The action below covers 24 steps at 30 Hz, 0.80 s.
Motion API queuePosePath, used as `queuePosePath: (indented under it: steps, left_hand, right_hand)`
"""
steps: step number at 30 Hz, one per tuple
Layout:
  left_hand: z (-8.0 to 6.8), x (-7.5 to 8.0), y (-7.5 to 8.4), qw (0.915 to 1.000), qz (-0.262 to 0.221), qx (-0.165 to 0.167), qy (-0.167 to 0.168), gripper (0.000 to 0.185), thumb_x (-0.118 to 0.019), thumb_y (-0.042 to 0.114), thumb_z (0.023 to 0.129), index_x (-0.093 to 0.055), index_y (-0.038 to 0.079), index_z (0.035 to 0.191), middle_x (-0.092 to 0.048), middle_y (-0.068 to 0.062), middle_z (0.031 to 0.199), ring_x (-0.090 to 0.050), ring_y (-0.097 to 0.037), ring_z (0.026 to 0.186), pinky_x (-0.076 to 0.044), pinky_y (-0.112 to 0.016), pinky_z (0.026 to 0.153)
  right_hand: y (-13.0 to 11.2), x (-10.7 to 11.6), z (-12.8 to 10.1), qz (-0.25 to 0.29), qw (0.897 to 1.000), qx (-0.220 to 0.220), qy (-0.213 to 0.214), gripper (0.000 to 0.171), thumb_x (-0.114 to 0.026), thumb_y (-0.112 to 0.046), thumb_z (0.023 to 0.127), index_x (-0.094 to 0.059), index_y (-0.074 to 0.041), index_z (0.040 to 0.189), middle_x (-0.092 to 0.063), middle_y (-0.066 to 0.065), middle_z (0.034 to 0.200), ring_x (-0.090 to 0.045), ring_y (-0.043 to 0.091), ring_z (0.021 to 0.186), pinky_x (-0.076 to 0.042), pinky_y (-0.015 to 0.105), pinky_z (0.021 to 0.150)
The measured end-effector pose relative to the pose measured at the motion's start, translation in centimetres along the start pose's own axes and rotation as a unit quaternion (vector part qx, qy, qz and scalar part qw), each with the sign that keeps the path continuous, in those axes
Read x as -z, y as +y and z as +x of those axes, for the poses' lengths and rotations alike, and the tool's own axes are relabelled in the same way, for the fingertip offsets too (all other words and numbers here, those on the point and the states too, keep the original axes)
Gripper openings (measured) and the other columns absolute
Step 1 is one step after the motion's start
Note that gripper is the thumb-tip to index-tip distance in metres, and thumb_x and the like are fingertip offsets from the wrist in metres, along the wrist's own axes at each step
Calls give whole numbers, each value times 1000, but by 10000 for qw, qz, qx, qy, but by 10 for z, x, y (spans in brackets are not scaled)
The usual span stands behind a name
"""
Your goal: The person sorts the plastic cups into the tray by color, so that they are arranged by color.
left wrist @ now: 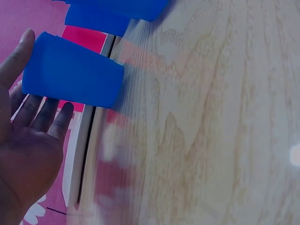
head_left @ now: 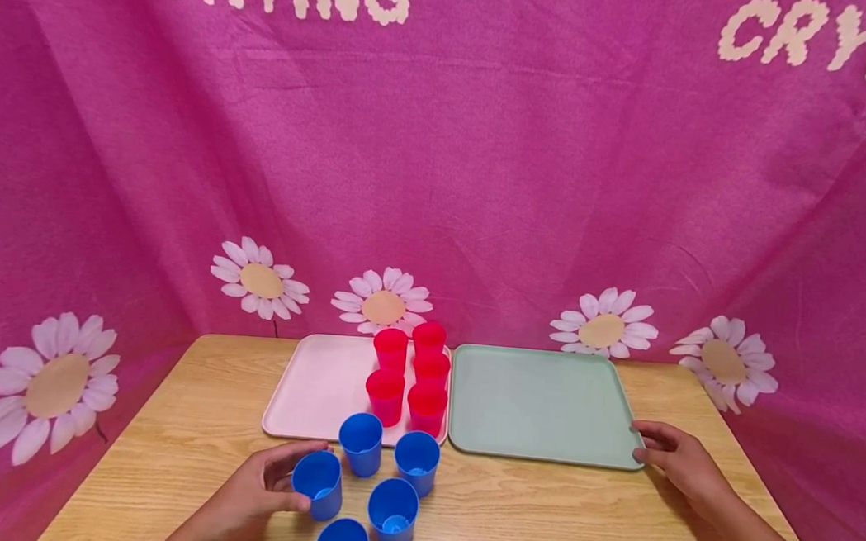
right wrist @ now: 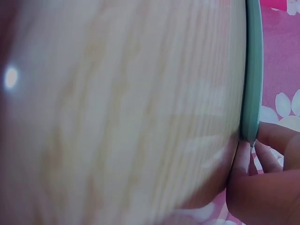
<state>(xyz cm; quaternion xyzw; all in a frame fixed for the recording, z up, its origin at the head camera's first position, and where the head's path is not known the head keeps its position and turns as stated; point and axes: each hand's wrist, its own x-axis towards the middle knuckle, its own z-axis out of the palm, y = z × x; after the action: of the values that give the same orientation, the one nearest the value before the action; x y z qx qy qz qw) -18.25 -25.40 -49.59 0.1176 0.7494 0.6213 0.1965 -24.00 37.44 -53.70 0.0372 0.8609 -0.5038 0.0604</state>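
My left hand [head_left: 269,482] is at the leftmost blue cup [head_left: 318,485], thumb on its near side and fingers round the far side. From the left wrist view, the thumb lies by the rim of this blue cup [left wrist: 70,70] and the fingers reach behind it. Several more blue cups [head_left: 393,512] stand upright beside it on the table. Over at the green tray [head_left: 544,405], my right hand [head_left: 678,461] pinches the front right corner. In the right wrist view, fingers and thumb meet that tray's rim [right wrist: 253,75] on either side.
A pale pink tray [head_left: 322,388] lies left of the green one, the two side by side. Several red cups [head_left: 384,396] stand on its right part. Behind the wooden table [head_left: 523,508] hangs a magenta cloth [head_left: 483,182] with daisies and lettering.
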Motion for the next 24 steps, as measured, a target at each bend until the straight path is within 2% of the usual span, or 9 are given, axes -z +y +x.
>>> queuePosePath:
  steps: [6, 11, 16, 20, 24]
  left_hand:
    - [0, -1, 0, 9999, -155, 33, -44, 71, -77, 15, 93, -43, -2, 153, -47, -26, 154, -56, -33, 134, -51, -21, 101]
    - [0, -2, 1, 9998, -208, 36, -41, 73, -79, 13, 92, -42, -5, 153, -48, -26, 153, -58, -31, 132, -51, -22, 101]
    - [-1, 2, 6, 10000, 35, 76, 23, 71, -79, 16, 92, -45, -2, 152, -50, -25, 152, -58, -35, 132, -53, -25, 101]
    - [-2, 9, 17, 9992, 352, 170, 97, 71, -79, 19, 92, -46, 2, 153, -52, -23, 151, -54, -41, 135, -53, -28, 101]
    - [-3, 18, 31, 9982, 591, -2, 96, 71, -79, 20, 92, -47, 1, 152, -53, -22, 151, -51, -43, 138, -52, -26, 102]
  right_hand:
    - [1, 1, 2, -100, 9999, -77, -1, 60, -72, -16, 98, -48, 11, 145, -47, 35, 147, -53, -7, 100, -52, 13, 80]
    - [2, 1, 3, -82, 10000, -48, 3, 60, -72, -16, 97, -48, 11, 145, -47, 35, 148, -52, -10, 100, -50, 11, 80]
    - [2, 1, 2, -71, 10000, -15, 15, 60, -73, -17, 97, -48, 11, 145, -48, 35, 147, -52, -11, 98, -51, 12, 80]
    - [0, 0, 1, -97, 9999, -15, 23, 60, -73, -16, 97, -48, 11, 145, -49, 35, 145, -53, -8, 99, -51, 13, 79]
    - [-1, 0, 1, -94, 9999, -55, 32, 60, -73, -15, 97, -48, 11, 145, -49, 35, 145, -53, -9, 99, -50, 11, 79]
